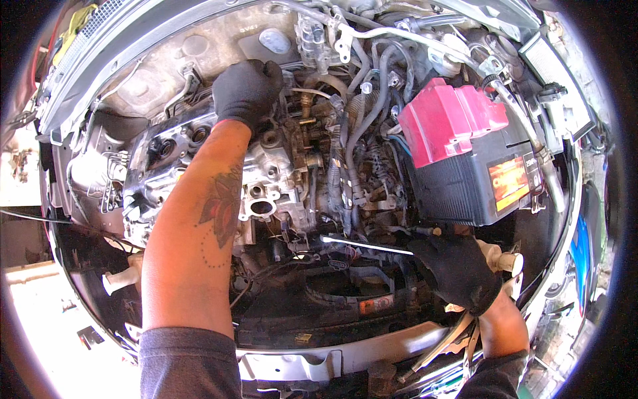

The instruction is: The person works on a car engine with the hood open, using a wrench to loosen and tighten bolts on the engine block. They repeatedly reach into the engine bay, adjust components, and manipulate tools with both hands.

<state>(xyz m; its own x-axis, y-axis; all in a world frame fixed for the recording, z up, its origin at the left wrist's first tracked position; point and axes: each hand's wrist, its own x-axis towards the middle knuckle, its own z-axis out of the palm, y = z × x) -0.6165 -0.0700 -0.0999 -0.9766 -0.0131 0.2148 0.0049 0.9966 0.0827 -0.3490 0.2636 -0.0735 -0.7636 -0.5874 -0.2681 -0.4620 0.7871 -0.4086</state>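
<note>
My left hand (247,93), in a black glove, is closed at the back edge of the engine (266,156). Its fingers curl down out of sight, so what they grip, if anything, is hidden. Low on the right, my right hand (458,271), also black-gloved, wraps around one end of a long, slim silver metal tool (369,247). The tool points left across the front of the engine bay, below the hoses; its kind is not clear. Round open ports, including an oval outlet (261,208), show on the engine beside my left forearm.
A black battery (465,183) with a pink-red cover (452,121) stands to the right. Hoses and wiring (355,143) crowd the middle. Along the front runs a pale metal crossbar (372,346), with several metal tools (458,342) near its right part. The raised hood edge borders the left.
</note>
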